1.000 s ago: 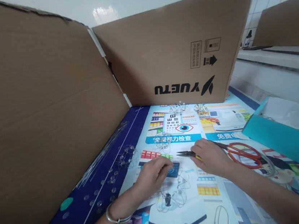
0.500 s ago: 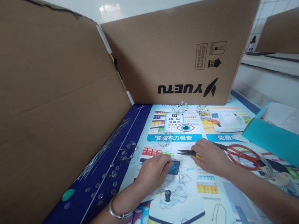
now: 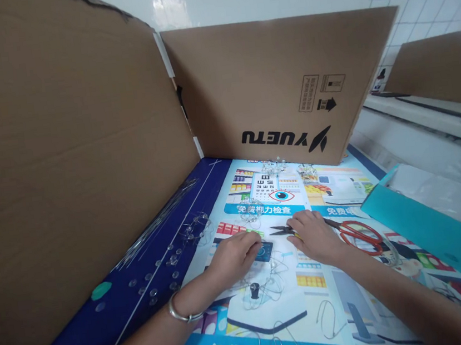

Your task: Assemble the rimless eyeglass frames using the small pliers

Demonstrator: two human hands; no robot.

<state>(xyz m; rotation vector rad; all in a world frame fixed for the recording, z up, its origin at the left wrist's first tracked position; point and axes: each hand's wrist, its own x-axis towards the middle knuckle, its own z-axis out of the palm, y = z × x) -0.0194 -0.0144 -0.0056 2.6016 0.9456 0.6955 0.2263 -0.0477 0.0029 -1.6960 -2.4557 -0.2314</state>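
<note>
My left hand (image 3: pixel 235 257) is closed in a pinch over the printed sheet. Its fingertips hide whatever is between them. Just below it lies a tangle of bent wire with clear beads (image 3: pixel 265 288), around a small black piece (image 3: pixel 254 290). My right hand (image 3: pixel 316 239) is wrapped round a pair of pliers (image 3: pixel 280 230) with dark jaws and a bit of yellow handle. The jaws point left towards my left hand, slightly parted, with nothing visible between them. Red-handled scissors (image 3: pixel 360 236) lie just right of my right hand.
Beaded wire pieces (image 3: pixel 197 228) lie to the left and further back. Loose clear beads (image 3: pixel 153 294) and straight wires (image 3: pixel 156 223) lie on the blue strip. Cardboard panels (image 3: pixel 277 77) stand at the left and back. A teal box (image 3: pixel 432 237) holding clear plastic sits right.
The view has shifted slightly. The pliers' jaws look a little wider apart than before. Both hands keep nearly the same place over the sheet.
</note>
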